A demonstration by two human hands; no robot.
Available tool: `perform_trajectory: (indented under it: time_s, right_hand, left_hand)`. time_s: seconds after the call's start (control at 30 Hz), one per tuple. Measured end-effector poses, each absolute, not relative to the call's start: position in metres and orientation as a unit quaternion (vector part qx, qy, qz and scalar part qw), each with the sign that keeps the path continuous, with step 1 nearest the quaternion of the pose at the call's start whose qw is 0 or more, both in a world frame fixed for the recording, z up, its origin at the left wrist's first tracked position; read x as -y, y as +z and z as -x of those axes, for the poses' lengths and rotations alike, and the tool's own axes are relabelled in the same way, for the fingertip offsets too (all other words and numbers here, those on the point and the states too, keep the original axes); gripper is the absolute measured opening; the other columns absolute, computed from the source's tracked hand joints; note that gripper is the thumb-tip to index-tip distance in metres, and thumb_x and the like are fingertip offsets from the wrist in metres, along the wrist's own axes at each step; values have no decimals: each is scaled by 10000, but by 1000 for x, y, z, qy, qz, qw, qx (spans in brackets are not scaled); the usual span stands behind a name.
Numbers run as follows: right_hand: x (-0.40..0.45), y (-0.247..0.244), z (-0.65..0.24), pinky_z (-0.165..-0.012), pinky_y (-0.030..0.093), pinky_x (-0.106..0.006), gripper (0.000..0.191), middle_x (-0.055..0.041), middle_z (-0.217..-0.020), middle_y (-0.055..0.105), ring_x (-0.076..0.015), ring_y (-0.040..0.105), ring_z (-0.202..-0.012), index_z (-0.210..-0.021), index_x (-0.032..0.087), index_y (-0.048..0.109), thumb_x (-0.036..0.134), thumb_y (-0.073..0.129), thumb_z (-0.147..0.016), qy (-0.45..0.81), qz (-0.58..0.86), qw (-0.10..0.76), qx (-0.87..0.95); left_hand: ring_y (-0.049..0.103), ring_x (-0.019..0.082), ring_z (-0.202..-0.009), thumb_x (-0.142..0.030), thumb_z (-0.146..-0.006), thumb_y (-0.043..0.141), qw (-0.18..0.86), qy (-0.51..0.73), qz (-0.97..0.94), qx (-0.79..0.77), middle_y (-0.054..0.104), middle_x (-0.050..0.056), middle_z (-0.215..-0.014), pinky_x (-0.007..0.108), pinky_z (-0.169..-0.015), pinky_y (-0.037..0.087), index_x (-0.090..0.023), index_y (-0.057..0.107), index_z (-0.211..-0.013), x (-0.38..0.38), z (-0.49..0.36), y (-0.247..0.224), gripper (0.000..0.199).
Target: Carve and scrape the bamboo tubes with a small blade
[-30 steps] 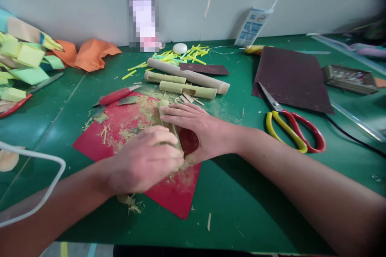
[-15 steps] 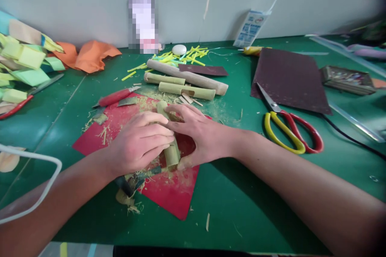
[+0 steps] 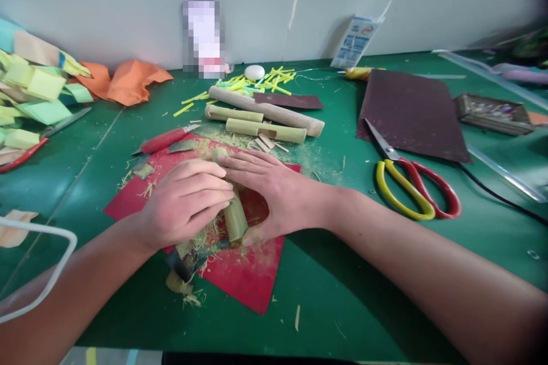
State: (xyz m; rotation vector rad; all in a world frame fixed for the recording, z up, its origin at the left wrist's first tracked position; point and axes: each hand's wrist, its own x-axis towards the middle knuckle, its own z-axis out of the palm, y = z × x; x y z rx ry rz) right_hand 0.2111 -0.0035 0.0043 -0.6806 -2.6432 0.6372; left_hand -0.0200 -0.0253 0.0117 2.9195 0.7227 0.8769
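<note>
A short green-yellow bamboo tube point(image 3: 236, 220) lies lengthwise on a red sheet point(image 3: 257, 282) strewn with shavings and dust. My right hand point(image 3: 274, 191) grips it, thumb at the near end and fingers across the far part. My left hand point(image 3: 186, 199) is closed over the tube's middle from the left, its fingers pressed together; anything under the fingertips is hidden. Beyond the left hand, a red-handled knife point(image 3: 165, 140) rests at the sheet's edge. Dark scraps point(image 3: 180, 265) lie on the near side of that hand.
Behind the sheet lie cut bamboo tubes point(image 3: 285, 132), a longer stick point(image 3: 306, 120) and yellow strips point(image 3: 278, 77). Scissors point(image 3: 405, 185) and dark brown sandpaper point(image 3: 411, 111) are on the right. Folded paper pieces point(image 3: 43, 82) pile up at left; a wall closes off the back.
Both hands and the bamboo tube have shifted slightly left. The right fingers now lie flatter and closer together across the tube. The knife and scissors stay put.
</note>
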Motion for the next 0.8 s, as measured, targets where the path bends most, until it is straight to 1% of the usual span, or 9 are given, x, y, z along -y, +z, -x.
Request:
perform_trajectory:
  time_s: [0.1, 0.23, 0.33, 0.47, 0.53, 0.67, 0.8]
  right_hand:
    - [2, 5, -209, -1162, 90, -487, 1021, -134, -1540, 319, -300, 224, -1436, -1453, 195, 374, 676, 716, -621, 220, 237, 171, 931]
    - [1, 6, -206, -1164, 95, -484, 1004, -121, -1534, 337, -301, 228, -1435, -1450, 210, 383, 662, 721, -620, 224, 231, 174, 931]
    - [1, 6, -205, -1160, 90, -505, 1001, -121, -1530, 345, -313, 233, -1433, -1456, 219, 375, 637, 733, -619, 230, 235, 176, 928]
    - [1, 4, -205, -1167, 78, -487, 1004, -122, -1535, 334, -305, 239, -1431, -1460, 210, 370, 629, 728, -621, 229, 231, 178, 929]
    - [1, 4, -205, -1169, 75, -479, 1004, -126, -1534, 334, -303, 243, -1430, -1459, 198, 371, 620, 731, -622, 230, 230, 180, 929]
    - [3, 3, -205, -1166, 75, -489, 1018, -137, -1529, 340, -305, 246, -1429, -1459, 178, 367, 608, 744, -616, 221, 229, 185, 930]
    - [4, 3, -205, -1171, 78, -468, 1007, -139, -1536, 324, -281, 242, -1433, -1466, 160, 348, 625, 704, -648, 205, 224, 180, 936]
  left_hand:
    - [607, 198, -1070, -144, -880, 607, -17, 272, -934, -231, 722, 38, -1028, 371, -958, 500, -172, 679, -1028, 30, 21, 10, 167]
    - [607, 189, -1065, -126, -890, 590, -39, 263, -941, -209, 722, 26, -1043, 365, -974, 485, -176, 664, -1063, 34, 24, 9, 195]
    - [604, 196, -1042, -137, -894, 578, -3, 249, -947, -203, 720, 40, -1015, 374, -960, 488, -159, 659, -1053, 37, 22, 10, 180]
    - [598, 192, -994, -107, -886, 543, 56, 252, -953, -157, 719, 52, -963, 345, -921, 499, -136, 656, -952, 41, 17, 13, 135]
    - [599, 190, -991, -113, -889, 527, 57, 246, -956, -147, 721, 43, -959, 341, -914, 501, -152, 652, -935, 39, 17, 14, 138]
    - [600, 196, -992, -137, -883, 551, 25, 257, -951, -168, 719, 37, -981, 382, -930, 490, -174, 646, -962, 34, 20, 12, 128]
    - [594, 185, -1002, -131, -896, 524, 51, 241, -957, -155, 721, 29, -969, 355, -935, 489, -175, 645, -939, 36, 19, 13, 136]
